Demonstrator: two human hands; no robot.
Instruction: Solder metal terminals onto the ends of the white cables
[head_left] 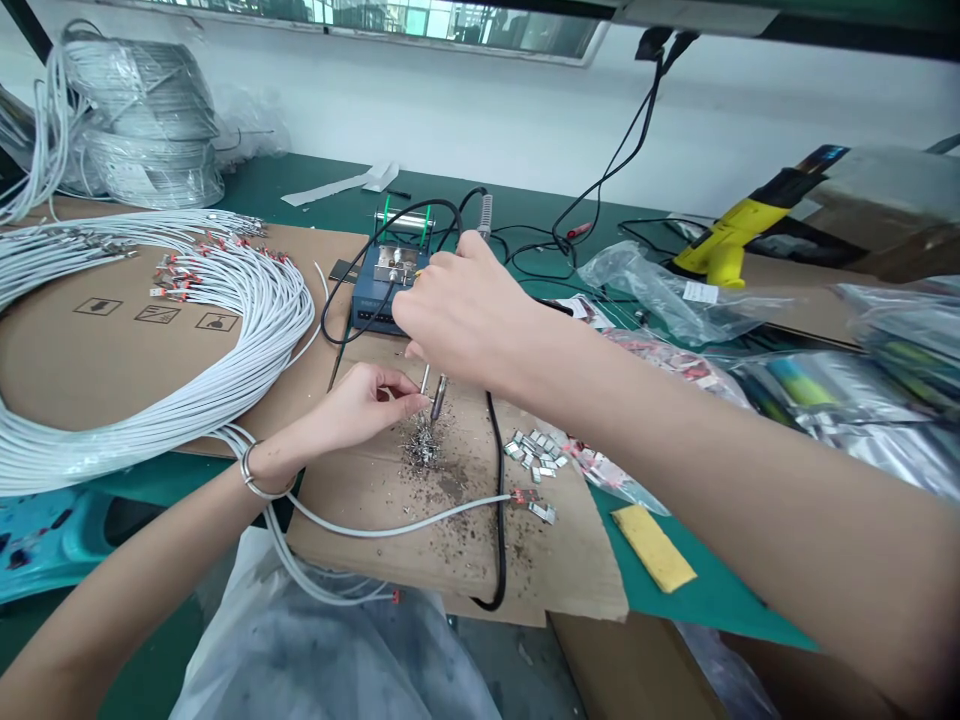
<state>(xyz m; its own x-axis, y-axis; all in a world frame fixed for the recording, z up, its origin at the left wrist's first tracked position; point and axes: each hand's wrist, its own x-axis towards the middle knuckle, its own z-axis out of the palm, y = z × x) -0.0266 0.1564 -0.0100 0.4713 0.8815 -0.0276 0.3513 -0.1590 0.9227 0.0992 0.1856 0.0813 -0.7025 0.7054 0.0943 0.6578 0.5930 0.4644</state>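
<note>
You're working in bright, even daylight from the windows (450, 20) up top; shadows soft, edges bowed, your right forearm (787, 530) blurs close in.

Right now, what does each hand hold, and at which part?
The right hand grips a soldering iron by its handle, tip down. The left hand pinches something small at the tip; what it is cannot be told.

Too small to tell what the left hand (352, 400) pinches at its fingertips. Soldering iron (439, 392) mostly hidden under the right hand (465, 310), only the tip showing. Blue station (375, 295) partly covered by that hand. White cable bundle (150, 340) cut off at the left edge. Bags (862, 400) at right blurred, contents unreadable.
</note>
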